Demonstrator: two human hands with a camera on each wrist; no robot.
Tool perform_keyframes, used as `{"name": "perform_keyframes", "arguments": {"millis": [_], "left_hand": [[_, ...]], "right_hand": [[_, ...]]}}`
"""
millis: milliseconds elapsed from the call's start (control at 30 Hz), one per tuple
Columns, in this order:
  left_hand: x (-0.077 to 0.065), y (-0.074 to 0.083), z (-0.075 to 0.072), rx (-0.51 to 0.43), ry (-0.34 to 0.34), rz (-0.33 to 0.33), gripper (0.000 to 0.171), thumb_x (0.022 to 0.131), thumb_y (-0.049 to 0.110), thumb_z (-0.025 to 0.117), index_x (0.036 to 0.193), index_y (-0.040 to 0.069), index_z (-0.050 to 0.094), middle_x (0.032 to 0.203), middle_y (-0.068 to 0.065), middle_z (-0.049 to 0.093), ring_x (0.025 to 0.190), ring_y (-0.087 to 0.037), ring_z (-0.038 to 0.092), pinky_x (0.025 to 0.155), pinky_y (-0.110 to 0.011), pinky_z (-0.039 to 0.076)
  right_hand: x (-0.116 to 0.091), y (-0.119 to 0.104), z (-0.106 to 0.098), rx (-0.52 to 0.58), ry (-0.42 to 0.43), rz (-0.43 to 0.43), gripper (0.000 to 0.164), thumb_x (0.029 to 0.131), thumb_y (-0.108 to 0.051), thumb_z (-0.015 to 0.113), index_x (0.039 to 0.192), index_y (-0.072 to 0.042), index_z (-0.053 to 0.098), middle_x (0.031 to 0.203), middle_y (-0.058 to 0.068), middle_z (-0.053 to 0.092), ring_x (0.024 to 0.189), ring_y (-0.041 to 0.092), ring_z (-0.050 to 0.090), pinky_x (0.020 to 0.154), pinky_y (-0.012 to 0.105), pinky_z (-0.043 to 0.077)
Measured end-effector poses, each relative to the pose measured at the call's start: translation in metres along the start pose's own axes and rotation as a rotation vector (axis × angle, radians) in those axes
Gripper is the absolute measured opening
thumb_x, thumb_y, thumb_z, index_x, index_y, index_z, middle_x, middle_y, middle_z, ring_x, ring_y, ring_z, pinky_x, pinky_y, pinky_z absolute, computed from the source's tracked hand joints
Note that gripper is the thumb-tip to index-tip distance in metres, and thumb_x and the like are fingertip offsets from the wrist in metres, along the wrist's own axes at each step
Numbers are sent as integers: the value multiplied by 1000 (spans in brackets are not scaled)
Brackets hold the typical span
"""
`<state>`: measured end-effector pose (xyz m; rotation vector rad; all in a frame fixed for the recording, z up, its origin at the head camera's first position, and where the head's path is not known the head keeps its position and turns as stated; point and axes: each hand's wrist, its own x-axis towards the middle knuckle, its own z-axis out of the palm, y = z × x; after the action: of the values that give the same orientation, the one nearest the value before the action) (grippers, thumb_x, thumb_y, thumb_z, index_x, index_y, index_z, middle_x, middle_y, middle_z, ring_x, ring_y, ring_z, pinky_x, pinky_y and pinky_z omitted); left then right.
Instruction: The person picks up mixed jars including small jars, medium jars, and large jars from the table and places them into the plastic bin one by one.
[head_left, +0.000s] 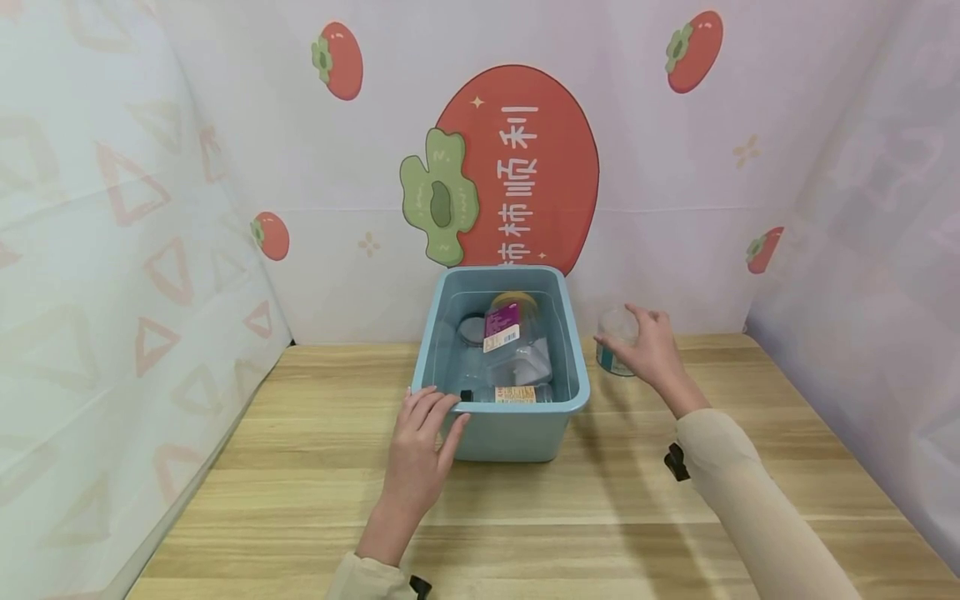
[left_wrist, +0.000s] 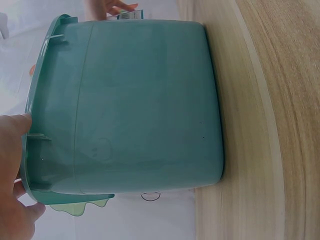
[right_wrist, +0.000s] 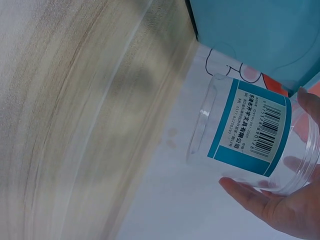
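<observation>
A blue-green plastic bin (head_left: 501,437) stands on the wooden table. My left hand (head_left: 422,442) grips its near left rim, fingers over the edge and thumb on the near side; the left wrist view shows the bin's outer wall (left_wrist: 145,105) close up. To the right of the bin, my right hand (head_left: 654,346) holds a clear plastic jar (head_left: 617,360) by its upper part, between thumb and fingers. The jar carries a teal-and-white barcode label (right_wrist: 252,127). It is upright and seems to be just above the table.
Inside the bin lie a clear container with a purple label (head_left: 502,323) and yellow lid, a dark-rimmed round piece (head_left: 472,330), and a clear bottle (head_left: 516,395) with a black cap. Fabric walls (head_left: 360,300) border the table (head_left: 330,483) behind and at both sides.
</observation>
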<state>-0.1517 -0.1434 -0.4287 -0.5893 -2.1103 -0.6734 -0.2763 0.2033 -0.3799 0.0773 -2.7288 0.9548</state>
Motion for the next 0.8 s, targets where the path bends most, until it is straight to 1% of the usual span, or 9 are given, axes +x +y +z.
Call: {"name": "perform_keyframes", "arguments": {"millis": [133, 300, 467, 567, 800], "left_hand": [[1, 1, -1, 0, -6, -6, 24, 101, 21, 74, 112, -1, 73, 109, -14, 73, 119, -39, 63, 111, -71, 43], [1, 1, -1, 1, -9, -7, 23, 96, 16, 78, 112, -1, 73, 109, -14, 73, 119, -39, 63, 111, -71, 43], [2, 1, -1, 2, -8, -4, 25, 93, 13, 81, 112, 1, 73, 109, -13, 73, 120, -37, 62, 110, -71, 44], [2, 1, -1, 0, -8, -4, 25, 92, 13, 81, 112, 0, 73, 108, -13, 73, 120, -37, 62, 110, -71, 44], [1, 0, 0, 1, -8, -5, 23, 96, 16, 78, 112, 0, 73, 108, -14, 72, 119, -39, 63, 110, -72, 44]], "right_hand": [[1, -3, -3, -2, 3, -7, 84, 97, -37, 74, 156, 10, 38, 151, 46, 33, 135, 64, 43, 106, 76, 45], [3, -6, -6, 4, 3, -11, 85, 97, -38, 75, 157, 10, 38, 151, 46, 33, 135, 63, 43, 107, 75, 45], [5, -9, -9, 6, -5, 3, 85, 97, -38, 74, 158, 8, 37, 152, 45, 33, 135, 61, 44, 107, 75, 46], [6, -11, -10, 9, -12, 9, 85, 97, -39, 74, 159, 7, 36, 153, 44, 32, 135, 61, 44, 107, 74, 46], [8, -14, -14, 9, -21, 11, 85, 97, -40, 74, 159, 6, 36, 154, 43, 32, 136, 61, 43, 107, 74, 46]]}}
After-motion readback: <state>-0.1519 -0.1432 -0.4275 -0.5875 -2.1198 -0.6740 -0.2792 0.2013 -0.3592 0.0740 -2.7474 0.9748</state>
